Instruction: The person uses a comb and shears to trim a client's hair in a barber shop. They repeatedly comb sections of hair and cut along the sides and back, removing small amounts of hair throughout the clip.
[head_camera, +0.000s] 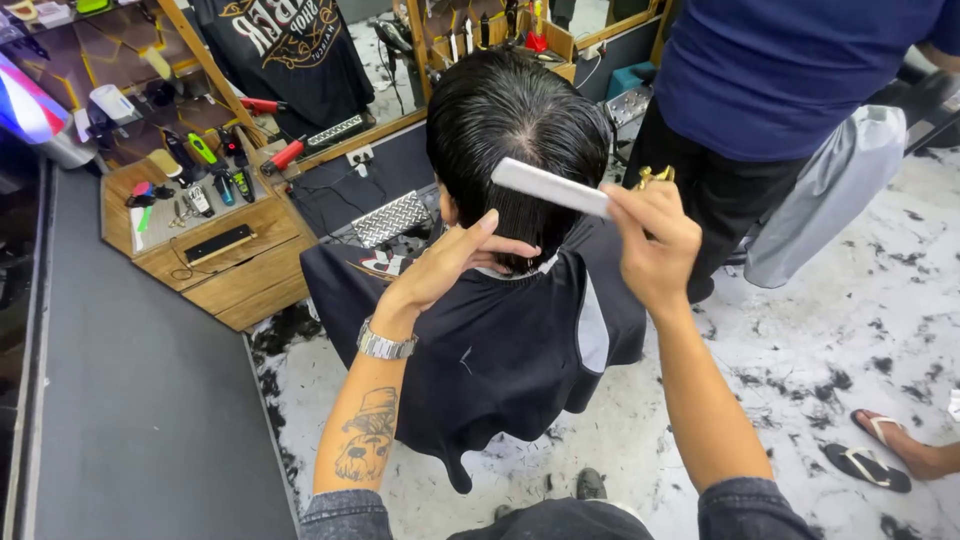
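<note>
the barber stood behind the seated customer, whose dark wet hair (515, 120) hung straight down to the nape over a black cape (500, 340). his left hand (455, 262) reached in at the back of the neck, fingers stretched almost flat and close together, a thin section of hair lying between or just under the first two fingers; from where i stood i could not tell whether they actually pinched it. his right hand (650, 235) was curled shut around the end of a pale comb (550, 187), which lay slanted across the back of the head, teeth down in the hair just above the left fingers. a bit of gold metal (655, 177) stuck up from that same fist, likely scissor handles, though the blades were hidden.

it looked to me like the combing-down part of trimming the nape line: a section drawn straight and gathered, nothing being cut yet. the next move, i judged, would need the left fingers to clamp the section level and steady, and the right hand to swap from comb to blades without letting the hair slip.

a wooden counter (225, 265) with clippers stood to the left below a mirror, another person in a blue shirt (790, 70) stood just beyond, and hair clippings lay scattered on the marbled floor (860, 330).
</note>
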